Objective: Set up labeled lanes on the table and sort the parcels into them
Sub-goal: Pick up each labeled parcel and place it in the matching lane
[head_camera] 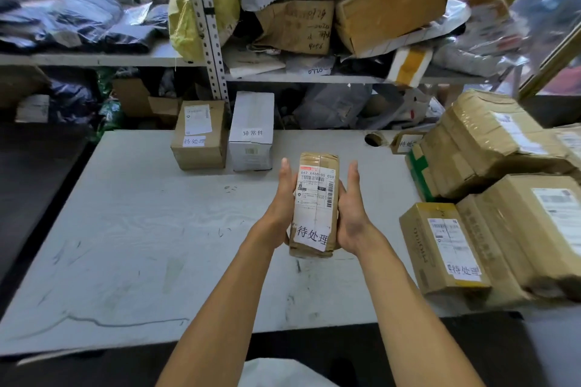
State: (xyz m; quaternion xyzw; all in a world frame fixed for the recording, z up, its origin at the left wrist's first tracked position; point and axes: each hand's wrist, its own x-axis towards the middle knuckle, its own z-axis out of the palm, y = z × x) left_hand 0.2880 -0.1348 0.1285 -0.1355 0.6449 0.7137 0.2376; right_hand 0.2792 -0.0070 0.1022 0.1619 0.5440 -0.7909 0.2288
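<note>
Hands (284, 198) (353, 207) (two) hold one parcel (314, 207).

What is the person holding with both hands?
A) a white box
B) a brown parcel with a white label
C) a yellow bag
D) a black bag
B: the left hand and right hand hold the sides of a brown parcel with a white label, above the table.
</note>
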